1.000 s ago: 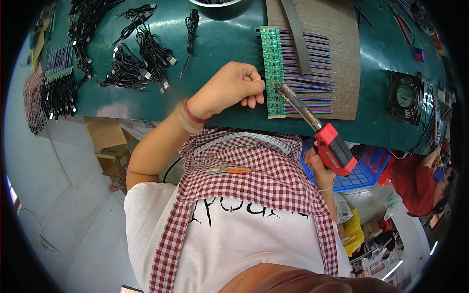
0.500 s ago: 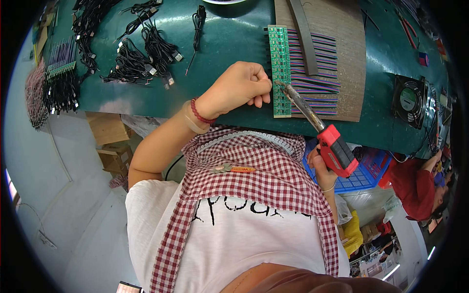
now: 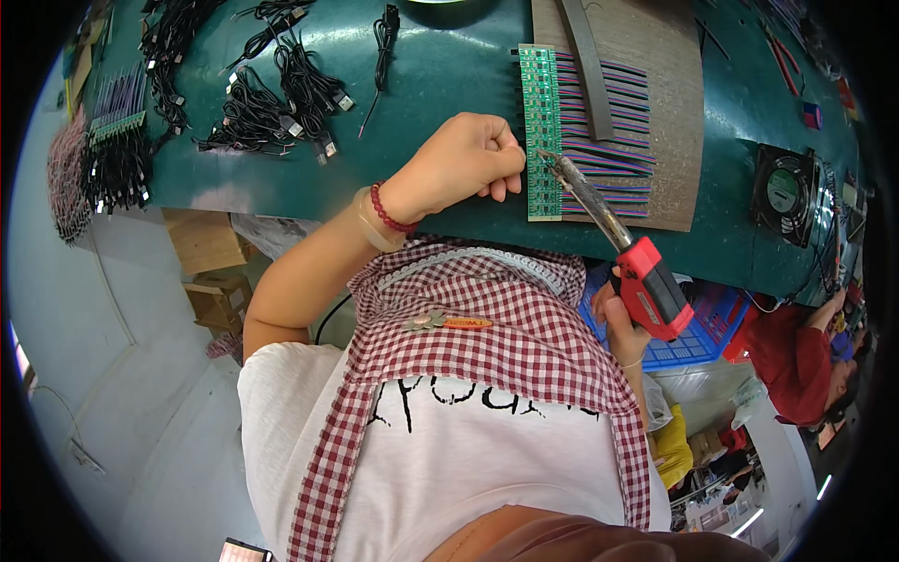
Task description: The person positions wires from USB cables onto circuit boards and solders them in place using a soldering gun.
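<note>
My right hand (image 3: pixel 622 323) is wrapped round the red and black handle of a soldering iron (image 3: pixel 599 206). Its tip points up and left, onto or just over the green circuit board strip (image 3: pixel 542 112). My left hand (image 3: pixel 461 161) is closed in a pinch at the strip's left edge. Whatever it holds, if anything, is hidden by the fingers. From the strip's right side run rows of thin multicoloured wires (image 3: pixel 623 120). A grey bar (image 3: pixel 588 80) lies across some of them. Strip and wires rest on a brown board (image 3: pixel 670 112).
Bundles of black cables (image 3: pixel 257 112) lie on the green table (image 3: pixel 412 89) at the left, with a single black cable (image 3: pixel 383 51) nearer the middle. A black fan (image 3: pixel 785 195) stands at the right. Below the table edge is a blue crate (image 3: pixel 707 328). A person in red (image 3: pixel 787 361) is further right.
The soldering iron and my right hand have shifted slightly right. My left hand stays pinched beside the strip, with almost no movement.
</note>
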Demonstrator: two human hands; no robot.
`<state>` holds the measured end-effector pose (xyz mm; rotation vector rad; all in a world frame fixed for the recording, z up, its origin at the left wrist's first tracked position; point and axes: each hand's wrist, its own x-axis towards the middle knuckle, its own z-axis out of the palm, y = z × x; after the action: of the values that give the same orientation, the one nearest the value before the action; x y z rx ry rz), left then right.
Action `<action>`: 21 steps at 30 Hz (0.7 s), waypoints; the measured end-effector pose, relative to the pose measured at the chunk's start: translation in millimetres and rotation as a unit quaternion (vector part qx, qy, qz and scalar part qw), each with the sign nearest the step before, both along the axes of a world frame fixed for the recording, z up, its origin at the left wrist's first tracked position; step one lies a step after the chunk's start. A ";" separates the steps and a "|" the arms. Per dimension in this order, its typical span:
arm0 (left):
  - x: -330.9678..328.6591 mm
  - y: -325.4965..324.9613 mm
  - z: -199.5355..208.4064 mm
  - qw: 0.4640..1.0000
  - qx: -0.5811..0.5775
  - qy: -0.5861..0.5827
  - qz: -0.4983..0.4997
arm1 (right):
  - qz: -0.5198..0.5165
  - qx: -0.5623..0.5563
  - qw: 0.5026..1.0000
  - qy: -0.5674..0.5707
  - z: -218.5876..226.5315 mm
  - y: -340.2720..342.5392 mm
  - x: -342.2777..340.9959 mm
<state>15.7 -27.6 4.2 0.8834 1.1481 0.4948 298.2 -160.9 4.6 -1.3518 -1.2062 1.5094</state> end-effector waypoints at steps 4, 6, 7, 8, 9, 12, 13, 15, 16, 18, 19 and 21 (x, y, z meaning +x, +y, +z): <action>0.2 -1.0 -1.1 1.000 0.001 -0.003 0.005 | 0.008 -0.008 0.999 -0.037 -7.3 -4.8 3.3; 0.1 -1.9 -2.0 1.000 0.003 -0.006 0.006 | 0.008 -0.002 0.999 -0.041 -8.7 -7.2 3.9; 0.4 -1.4 -1.6 1.000 0.005 -0.004 0.005 | 0.005 0.005 0.999 -0.045 -8.9 -8.2 4.3; 0.7 -1.0 -1.1 1.000 0.006 -0.001 0.004 | 0.004 0.005 0.999 -0.046 -8.9 -9.2 4.2; 0.8 -0.5 -0.8 1.000 0.005 -0.002 0.004 | 0.000 0.006 0.999 -0.042 -8.9 -10.2 3.6; 0.0 0.4 -0.1 1.000 0.005 -0.006 0.007 | -0.007 0.013 0.998 -0.055 -6.9 -9.9 2.2; -0.1 1.0 0.1 1.000 0.000 -0.006 0.005 | -0.010 0.020 0.997 -0.070 -5.1 -8.9 1.6; -0.3 1.6 -0.1 1.000 -0.004 -0.007 0.004 | -0.020 0.009 0.999 -0.042 3.2 -2.1 -1.9; -0.1 1.2 -0.6 1.000 -0.004 -0.005 0.003 | -0.029 -0.001 0.999 -0.013 6.0 1.3 -3.5; -0.1 0.5 -1.4 1.000 -0.003 -0.002 0.004 | -0.030 0.004 1.000 0.006 8.7 6.2 -6.4; -0.2 0.7 -2.0 1.000 -0.002 -0.003 0.000 | -0.033 0.008 0.999 0.022 9.6 7.2 -7.2; -0.2 1.3 -2.2 1.000 0.000 -0.004 -0.003 | -0.032 0.011 0.999 0.015 8.7 7.2 -6.7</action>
<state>15.6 -26.3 2.0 0.8834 1.1370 0.4925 291.5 -153.7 13.3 -1.3356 -1.1471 1.4641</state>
